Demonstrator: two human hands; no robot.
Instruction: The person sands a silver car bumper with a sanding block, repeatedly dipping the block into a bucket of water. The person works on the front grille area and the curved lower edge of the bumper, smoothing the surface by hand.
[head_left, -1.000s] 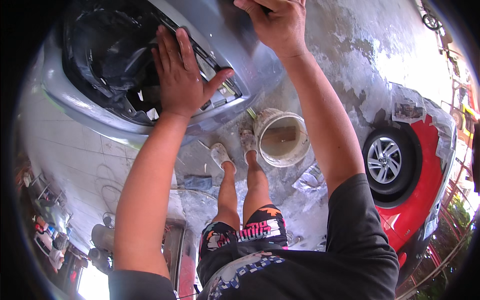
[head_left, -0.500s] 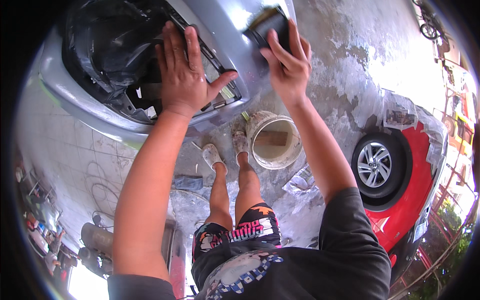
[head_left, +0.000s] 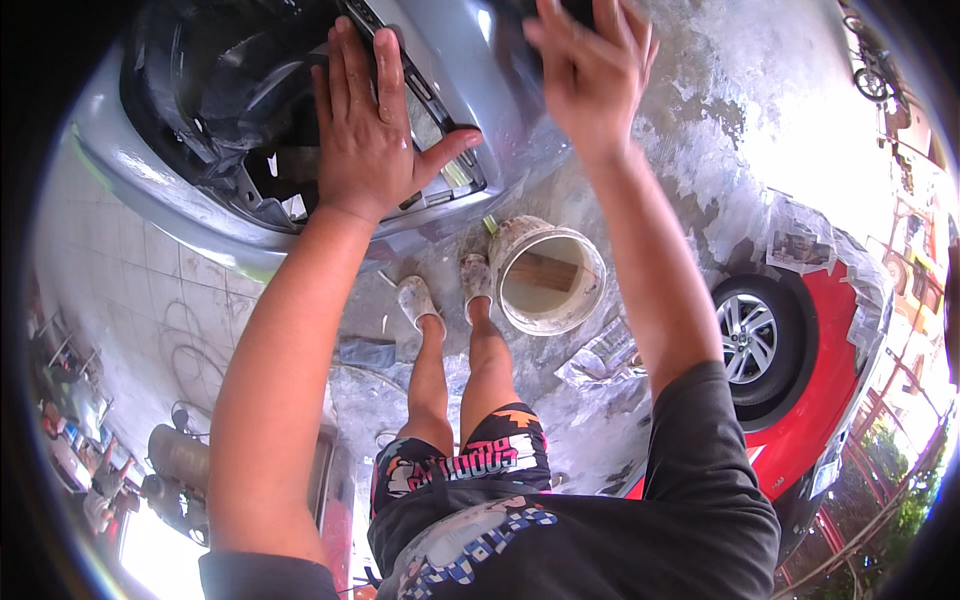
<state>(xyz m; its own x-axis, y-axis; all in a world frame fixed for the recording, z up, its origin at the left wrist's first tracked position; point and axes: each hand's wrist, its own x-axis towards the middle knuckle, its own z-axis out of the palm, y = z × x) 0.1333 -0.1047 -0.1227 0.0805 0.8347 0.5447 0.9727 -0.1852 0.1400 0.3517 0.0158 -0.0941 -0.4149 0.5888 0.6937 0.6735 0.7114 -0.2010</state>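
A silver-grey car bumper (head_left: 447,58) with a large dark opening spans the top left. My left hand (head_left: 365,150) lies over the edge of that opening, palm down. Its fingers are stretched and the thumb points out to the right, with nothing held. Up at the top edge of the view, my right hand (head_left: 598,85) is closed on a black block-like pad (head_left: 577,9) against the bumper's right part. Most of the pad is hidden by the fingers or cut off, and the hand is slightly blurred.
By my feet stands a white, stained bucket (head_left: 518,305) of cloudy water with a brown board (head_left: 540,271) in it. Newspaper (head_left: 603,352) lies on the floor beside it. At right is a red car (head_left: 800,400), partly masked with paper. A metal tank (head_left: 178,450) stands at lower left.
My right hand has moved up and slightly right with the black pad, which now mostly leaves the view. The left hand keeps nearly the same place on the bumper.
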